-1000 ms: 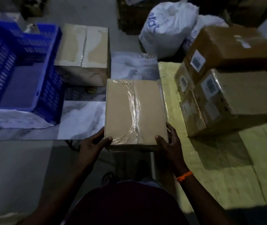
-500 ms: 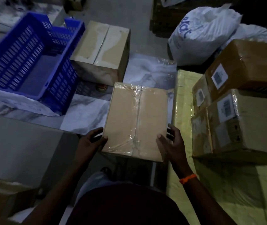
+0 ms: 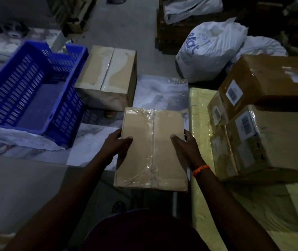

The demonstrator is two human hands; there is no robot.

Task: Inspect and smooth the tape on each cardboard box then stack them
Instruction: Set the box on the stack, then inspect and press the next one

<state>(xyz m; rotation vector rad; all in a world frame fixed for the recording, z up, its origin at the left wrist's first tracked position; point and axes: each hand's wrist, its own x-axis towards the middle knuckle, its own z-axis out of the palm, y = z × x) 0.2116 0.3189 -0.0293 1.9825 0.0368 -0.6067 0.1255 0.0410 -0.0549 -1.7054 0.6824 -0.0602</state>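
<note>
Gripping the taped cardboard box (image 3: 151,160) from both sides in the head view, the left hand (image 3: 115,144) curls over its left edge and the right hand (image 3: 184,144), with an orange wristband (image 3: 200,170), over its right edge, each thumb lying on top. Clear tape (image 3: 152,134) runs down the lid's middle seam, wrinkled at both ends. The box lies between a blue plastic crate (image 3: 68,109) and a stack of labelled cartons (image 3: 271,138) on a yellow surface (image 3: 199,115); whether it rests on anything is unclear. Another carton (image 3: 108,75) stands beyond it, left of a white sack (image 3: 209,51).
</note>
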